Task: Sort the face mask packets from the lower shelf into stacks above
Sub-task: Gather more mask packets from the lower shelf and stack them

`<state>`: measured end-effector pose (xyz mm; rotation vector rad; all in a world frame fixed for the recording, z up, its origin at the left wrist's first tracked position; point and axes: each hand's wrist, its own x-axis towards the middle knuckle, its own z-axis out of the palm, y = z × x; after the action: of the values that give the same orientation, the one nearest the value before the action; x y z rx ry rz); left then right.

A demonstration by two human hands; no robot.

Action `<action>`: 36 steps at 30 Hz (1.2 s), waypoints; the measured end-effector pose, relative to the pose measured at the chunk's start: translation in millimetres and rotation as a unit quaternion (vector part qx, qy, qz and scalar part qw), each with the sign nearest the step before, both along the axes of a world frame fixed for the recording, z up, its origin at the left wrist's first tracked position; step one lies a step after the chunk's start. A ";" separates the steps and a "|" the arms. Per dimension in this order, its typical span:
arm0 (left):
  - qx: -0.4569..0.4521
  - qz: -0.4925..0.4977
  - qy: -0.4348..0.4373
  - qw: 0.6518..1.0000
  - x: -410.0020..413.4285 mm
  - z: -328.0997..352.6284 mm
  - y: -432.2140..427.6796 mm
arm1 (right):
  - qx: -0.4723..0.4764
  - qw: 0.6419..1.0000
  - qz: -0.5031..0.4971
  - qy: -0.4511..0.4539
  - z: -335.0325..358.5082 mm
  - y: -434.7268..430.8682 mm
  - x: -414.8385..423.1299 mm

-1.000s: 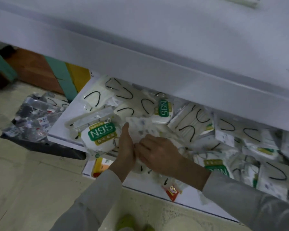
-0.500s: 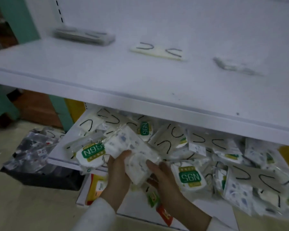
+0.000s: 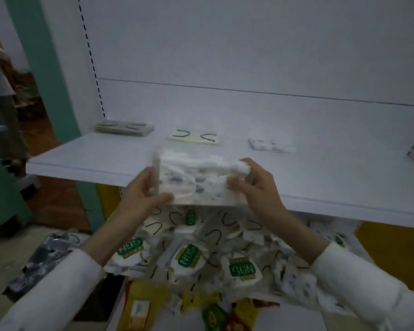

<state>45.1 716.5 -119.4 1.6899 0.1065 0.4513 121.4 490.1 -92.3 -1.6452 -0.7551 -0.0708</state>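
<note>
Bundle of patterned mask packets [image 3: 196,185] is now up at the front edge of the upper shelf [image 3: 81,161]. Half a second back it was only just clear of the lower-shelf pile [image 3: 201,247]; a second back both hands were down in that pile. So the pick is done, the carry is under way, and the placing is not yet done.

Left hand [image 3: 141,194] grip: thumb under, fingers curled on the bundle's left end. Right hand [image 3: 256,187] grip: fingers curled round the right end. The bundle sits roughly level between them, over the shelf lip (too blurred to say if it touches).

Likely target is the patterned stack [image 3: 270,145], behind and to the right of the bundle. The cream stack [image 3: 194,137] is straight behind it and the grey stack [image 3: 124,127] is far left. There is bare shelf between lip and stacks, with wide gaps between the stacks, so there is room to slide in. The thing to watch is the shelf's front edge catching the bundle's underside.
</note>
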 end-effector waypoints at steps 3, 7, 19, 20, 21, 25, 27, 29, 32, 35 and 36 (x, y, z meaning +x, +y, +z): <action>0.053 0.040 -0.065 0.996 45.8 47.4 -19.1 | 0.016 0.999 -0.034 -0.007 34.7 -3.3 44.9; 0.016 0.068 -0.008 0.998 100.3 42.4 -26.0 | 0.007 0.995 -0.071 0.075 14.8 5.2 92.0; 0.161 0.055 0.071 0.983 141.6 0.6 -17.7 | -0.166 0.961 -0.177 0.133 -18.2 13.4 109.1; 0.186 0.046 0.068 0.979 143.1 2.0 -18.1 | -0.175 0.961 -0.180 0.119 -18.4 10.0 108.6; 0.209 0.033 0.066 0.975 145.5 3.5 -18.6 | -0.183 0.959 -0.190 0.105 -19.0 6.4 109.4; 0.300 -0.019 0.072 0.951 171.0 15.5 -26.2 | -0.180 0.947 -0.260 0.058 -15.6 -17.4 118.0; 0.326 -0.042 0.068 0.942 189.4 23.7 -35.1 | -0.181 0.941 -0.280 0.056 -10.7 -34.3 129.1; 0.334 -0.049 0.059 0.939 211.7 32.9 -48.5 | -0.188 0.933 -0.300 0.062 -5.2 -51.6 147.7; 0.326 -0.036 0.040 0.944 252.0 48.5 -75.1 | -0.188 0.925 -0.325 0.065 6.2 -77.8 185.6; 0.274 -0.005 0.029 0.961 296.1 59.8 -104.1 | -0.152 0.921 -0.351 0.077 16.4 -104.5 232.4; 0.253 -0.002 0.038 0.967 310.3 61.5 -112.5 | -0.142 0.920 -0.357 0.085 19.2 -112.0 248.4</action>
<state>355.4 604.0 -57.9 2.2112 0.0440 0.4325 369.7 378.1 -73.1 -2.1058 0.0030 -0.3442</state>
